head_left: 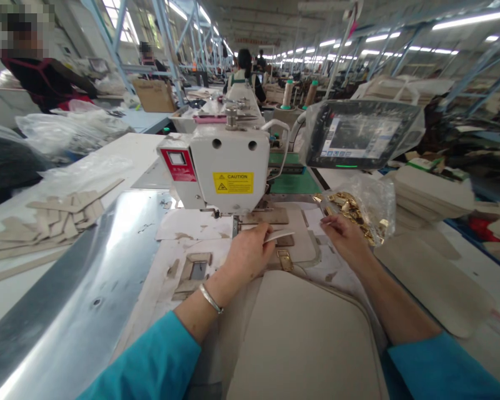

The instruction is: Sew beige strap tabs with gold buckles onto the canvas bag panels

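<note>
My left hand (250,251), with a silver bangle on its wrist, pinches a short beige strap (280,235) below the head of a white sewing machine (229,161). Beneath the strap lies a beige panel (302,244), and a gold buckle (284,260) is at that panel's front edge. To the right, my right hand (346,238) has its thumb and fingers pressed together; whatever they hold is too small to make out. It is beside a clear plastic bag (383,203) of gold metal fittings (345,205). Closest to me is a larger beige panel (304,339).
Loose beige strips (66,216) are heaped on the left table. A plastic-wrapped control screen (360,136) stands at the right, near stacked beige panels (431,191). Thread cones (287,94) rise behind the machine. Other people (244,72) are farther back.
</note>
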`<act>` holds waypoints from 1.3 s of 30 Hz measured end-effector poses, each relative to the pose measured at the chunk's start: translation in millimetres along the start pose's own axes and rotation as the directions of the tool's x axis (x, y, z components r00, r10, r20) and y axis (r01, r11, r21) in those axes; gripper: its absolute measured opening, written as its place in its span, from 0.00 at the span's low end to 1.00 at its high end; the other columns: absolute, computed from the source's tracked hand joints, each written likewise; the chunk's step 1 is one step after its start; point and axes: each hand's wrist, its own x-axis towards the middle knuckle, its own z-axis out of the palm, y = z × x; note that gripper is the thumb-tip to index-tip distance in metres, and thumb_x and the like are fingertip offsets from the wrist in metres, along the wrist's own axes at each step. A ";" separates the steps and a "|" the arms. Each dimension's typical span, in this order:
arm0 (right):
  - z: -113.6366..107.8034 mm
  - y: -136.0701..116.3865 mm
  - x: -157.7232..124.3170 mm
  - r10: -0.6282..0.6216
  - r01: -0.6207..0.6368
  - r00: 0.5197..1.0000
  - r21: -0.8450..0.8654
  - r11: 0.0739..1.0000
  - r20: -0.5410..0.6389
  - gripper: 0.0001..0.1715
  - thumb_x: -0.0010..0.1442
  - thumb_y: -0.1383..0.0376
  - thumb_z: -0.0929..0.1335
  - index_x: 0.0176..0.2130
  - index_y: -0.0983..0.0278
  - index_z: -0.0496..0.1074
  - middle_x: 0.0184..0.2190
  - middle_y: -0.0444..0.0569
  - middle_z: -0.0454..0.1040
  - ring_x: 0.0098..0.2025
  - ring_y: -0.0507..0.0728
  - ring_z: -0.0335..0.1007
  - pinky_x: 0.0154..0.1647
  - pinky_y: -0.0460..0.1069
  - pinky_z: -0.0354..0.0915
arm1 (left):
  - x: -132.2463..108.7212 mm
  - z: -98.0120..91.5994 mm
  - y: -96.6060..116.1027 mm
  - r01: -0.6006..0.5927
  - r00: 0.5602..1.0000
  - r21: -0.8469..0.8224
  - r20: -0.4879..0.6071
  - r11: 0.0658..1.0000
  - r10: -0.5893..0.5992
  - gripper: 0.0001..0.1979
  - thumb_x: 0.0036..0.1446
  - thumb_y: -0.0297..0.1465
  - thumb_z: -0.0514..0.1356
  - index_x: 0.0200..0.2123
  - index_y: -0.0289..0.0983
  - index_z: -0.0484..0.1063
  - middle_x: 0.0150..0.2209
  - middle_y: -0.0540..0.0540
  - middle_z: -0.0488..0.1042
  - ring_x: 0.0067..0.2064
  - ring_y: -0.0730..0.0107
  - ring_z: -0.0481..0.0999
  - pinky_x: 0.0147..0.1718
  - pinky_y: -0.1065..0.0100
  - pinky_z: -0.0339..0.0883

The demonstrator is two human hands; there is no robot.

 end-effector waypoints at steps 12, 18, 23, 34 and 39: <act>27.5 -73.6 -55.5 -0.096 0.324 0.892 -0.478 0.817 0.441 0.11 0.61 0.59 0.67 0.39 0.64 0.73 0.39 0.54 0.75 0.36 0.60 0.72 0.33 0.50 0.61 | -2.1 2.2 5.7 0.024 0.998 0.054 0.061 0.998 -0.027 0.13 0.59 0.29 0.53 0.47 0.38 0.67 0.32 0.44 0.78 0.36 0.57 0.79 0.37 0.63 0.70; 33.3 -80.9 -55.9 -0.133 0.424 0.849 -0.508 0.750 0.512 0.10 0.61 0.69 0.63 0.42 0.66 0.72 0.42 0.55 0.73 0.41 0.59 0.72 0.38 0.50 0.62 | -6.1 -2.4 12.8 -0.007 0.997 0.082 0.082 0.997 0.000 0.11 0.65 0.35 0.50 0.46 0.38 0.66 0.33 0.43 0.78 0.37 0.55 0.80 0.36 0.62 0.69; 33.3 -78.6 -53.8 -0.183 0.457 0.819 -0.424 0.782 0.545 0.14 0.56 0.75 0.63 0.40 0.66 0.74 0.39 0.54 0.74 0.41 0.60 0.72 0.40 0.51 0.63 | -6.6 -3.4 11.9 0.006 0.998 0.088 0.065 0.996 -0.012 0.15 0.69 0.39 0.44 0.45 0.38 0.64 0.34 0.42 0.78 0.37 0.54 0.80 0.35 0.61 0.69; 28.4 -43.7 -34.0 0.269 -0.581 0.812 0.679 0.449 0.518 0.13 0.48 0.63 0.75 0.34 0.64 0.73 0.32 0.47 0.77 0.31 0.52 0.73 0.30 0.45 0.66 | -3.9 -9.3 9.8 -0.028 0.993 0.096 0.116 0.995 0.017 0.14 0.70 0.38 0.42 0.45 0.37 0.63 0.34 0.42 0.78 0.37 0.55 0.80 0.33 0.64 0.68; 20.0 -48.4 -32.5 0.338 -0.690 0.721 0.671 0.271 0.605 0.08 0.50 0.65 0.71 0.31 0.63 0.68 0.29 0.48 0.76 0.28 0.53 0.72 0.22 0.44 0.64 | -5.6 -5.7 9.3 -0.107 0.985 0.137 0.148 0.985 0.086 0.13 0.70 0.36 0.44 0.44 0.39 0.65 0.35 0.44 0.78 0.37 0.59 0.80 0.32 0.66 0.68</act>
